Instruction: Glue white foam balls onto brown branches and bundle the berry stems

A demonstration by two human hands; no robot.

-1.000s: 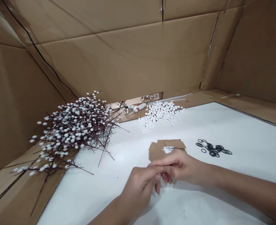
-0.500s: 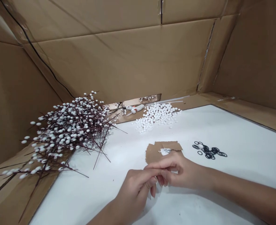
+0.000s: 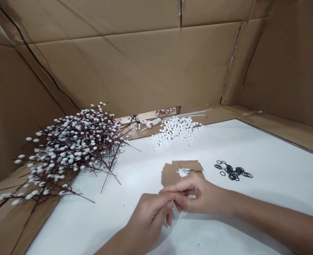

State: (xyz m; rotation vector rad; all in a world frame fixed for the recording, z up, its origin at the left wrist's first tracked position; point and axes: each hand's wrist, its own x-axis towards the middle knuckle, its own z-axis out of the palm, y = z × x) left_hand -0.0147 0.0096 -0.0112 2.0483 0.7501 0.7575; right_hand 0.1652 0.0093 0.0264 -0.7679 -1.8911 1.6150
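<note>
My left hand [image 3: 151, 214] and my right hand [image 3: 199, 194] meet over the white table top [image 3: 265, 152], fingertips pinched together on something small that I cannot make out. Just beyond them lies a torn scrap of cardboard [image 3: 172, 173] with a blob of white glue [image 3: 183, 172] on it. A heap of small black rubber rings [image 3: 233, 170] lies to the right of the scrap. A pile of white foam beads [image 3: 175, 131] sits farther back.
A big bundle of dark twigs tipped with white beads [image 3: 68, 145] lies at the left, over the table's edge. A white glue gun [image 3: 152, 123] rests near the back wall. Cardboard walls [image 3: 146, 67] enclose the table on three sides.
Both hands stay pinched together with only small finger shifts. The view has drifted a little to the right and up, so everything sits slightly further left and lower.
</note>
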